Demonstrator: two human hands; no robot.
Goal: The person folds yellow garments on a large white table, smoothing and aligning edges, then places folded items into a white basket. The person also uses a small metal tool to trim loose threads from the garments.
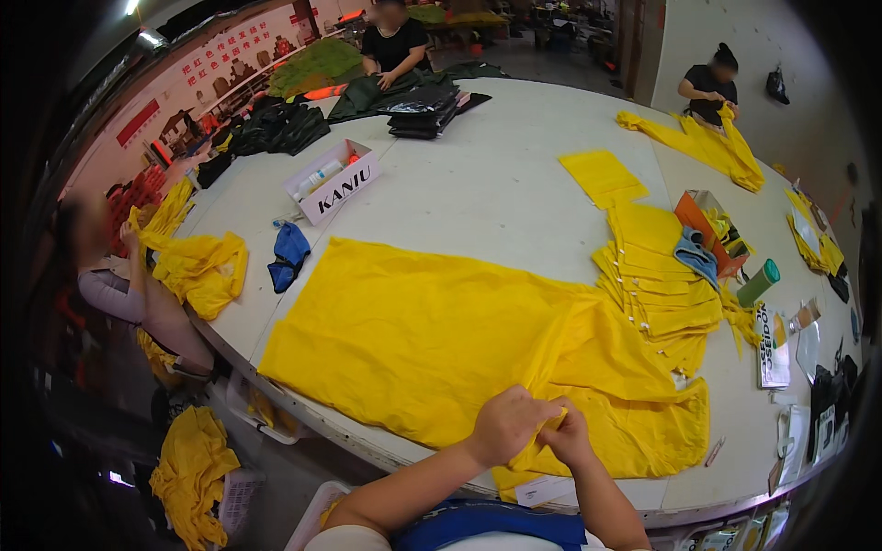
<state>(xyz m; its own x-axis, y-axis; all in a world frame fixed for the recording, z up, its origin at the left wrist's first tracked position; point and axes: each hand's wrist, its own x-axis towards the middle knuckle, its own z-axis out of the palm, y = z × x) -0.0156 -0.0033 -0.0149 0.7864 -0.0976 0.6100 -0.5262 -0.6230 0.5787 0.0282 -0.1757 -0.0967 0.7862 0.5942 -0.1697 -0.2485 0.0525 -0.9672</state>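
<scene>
You're pinching the yellow cloth (423, 340) with both hands.
Left hand (503, 424) and right hand (567, 435) are gripping its near edge (folded yellow stack (657, 275) lying just beyond).

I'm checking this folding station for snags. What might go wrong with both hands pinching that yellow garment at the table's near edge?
The yellow garment is gripped by the left hand and right hand at the table edge; a pull might drag the spread cloth askew. It also touches the stack of folded yellow pieces, which could shift.
</scene>
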